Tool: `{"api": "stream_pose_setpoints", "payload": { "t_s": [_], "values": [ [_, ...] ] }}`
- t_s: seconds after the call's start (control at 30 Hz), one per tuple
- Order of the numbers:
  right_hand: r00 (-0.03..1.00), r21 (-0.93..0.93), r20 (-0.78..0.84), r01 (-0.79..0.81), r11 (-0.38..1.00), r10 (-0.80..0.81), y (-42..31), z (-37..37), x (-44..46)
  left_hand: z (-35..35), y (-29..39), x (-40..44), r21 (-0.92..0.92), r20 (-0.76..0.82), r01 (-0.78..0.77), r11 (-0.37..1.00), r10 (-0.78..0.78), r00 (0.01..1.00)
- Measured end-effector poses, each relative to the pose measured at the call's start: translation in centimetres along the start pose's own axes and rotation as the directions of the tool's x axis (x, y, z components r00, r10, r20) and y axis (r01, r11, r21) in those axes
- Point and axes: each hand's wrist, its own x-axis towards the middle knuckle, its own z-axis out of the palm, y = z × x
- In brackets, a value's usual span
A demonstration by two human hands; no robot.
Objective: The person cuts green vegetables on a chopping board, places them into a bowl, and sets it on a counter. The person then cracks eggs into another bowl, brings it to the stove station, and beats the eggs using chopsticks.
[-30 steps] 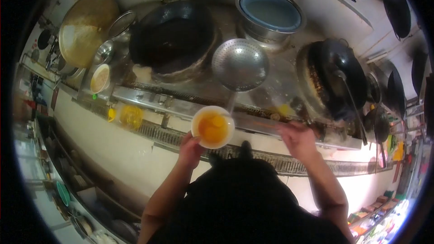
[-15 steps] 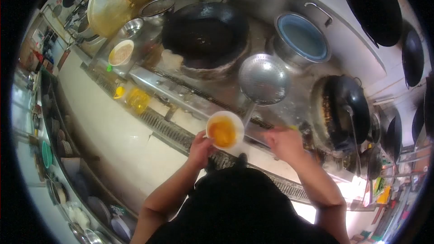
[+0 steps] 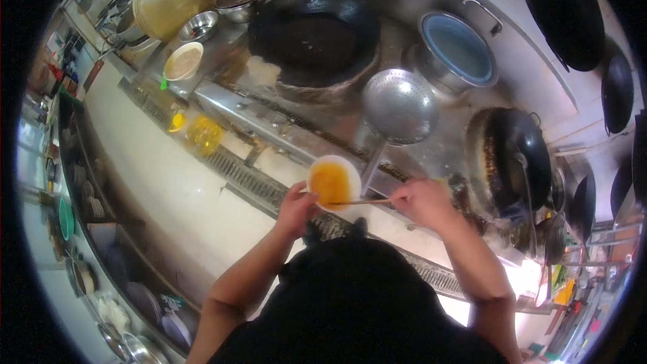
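My left hand (image 3: 294, 212) grips the left rim of a white bowl (image 3: 356, 183), which is tilted toward the camera. Inside the bowl is an orange-yellow liquid (image 3: 328, 180) that looks like beaten egg. Held in my closed right hand (image 3: 426, 203) are thin brown chopsticks (image 3: 367, 201). They lie nearly level, and their tips reach into the liquid near the bowl's lower edge. Just beyond the bowl, a perforated metal skimmer (image 3: 401, 104) rests on the stove, its handle running down behind the bowl's right side.
A large black wok (image 3: 313, 40) sits on the stove, with a smaller wok (image 3: 529, 155) at right. Behind the skimmer stands a metal pot with a blue rim (image 3: 461, 54). A yellow oil bottle (image 3: 204, 136) and a pale bowl (image 3: 183, 62) are at left.
The chopsticks, blurred or hidden before, now show clearly between my right hand and the bowl. My right hand has moved slightly up. The whole view has shifted a little.
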Motion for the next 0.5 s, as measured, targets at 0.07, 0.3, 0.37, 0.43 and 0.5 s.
{"api": "stream_pose_setpoints", "payload": {
  "t_s": [0.07, 0.3, 0.37, 0.43, 0.5],
  "values": [
    [0.972, 0.047, -0.203, -0.108, 0.993, 0.115, -0.3, 0.6, 0.1, -0.5, -0.4, 0.6, -0.039, 0.008, 0.016, 0.999, -0.015, 1.0],
    [0.988, -0.014, -0.015, -0.154, 0.988, 0.154, 1.4, 0.6, -0.5, 0.8, -0.2, 0.6, 0.061, 0.085, 0.008, 0.998, -0.013, 0.996],
    [0.992, 0.037, -0.001, -0.127, 0.991, 0.127, 1.4, 0.0, -1.1, 1.0, 0.1, 0.4, 0.069, 0.066, 0.006, 0.998, -0.011, 0.998],
    [0.996, 0.087, 0.018, -0.085, 0.993, 0.084, 1.5, -0.3, -1.2, 1.0, 0.3, 0.6, 0.07, 0.075, 0.02, 0.997, -0.025, 0.997],
    [0.985, -0.02, 0.039, -0.165, 0.986, 0.166, 2.0, 0.0, -1.3, 0.8, 0.2, 0.9, 0.068, 0.083, 0.035, 0.997, -0.041, 0.996]
  ]
}}
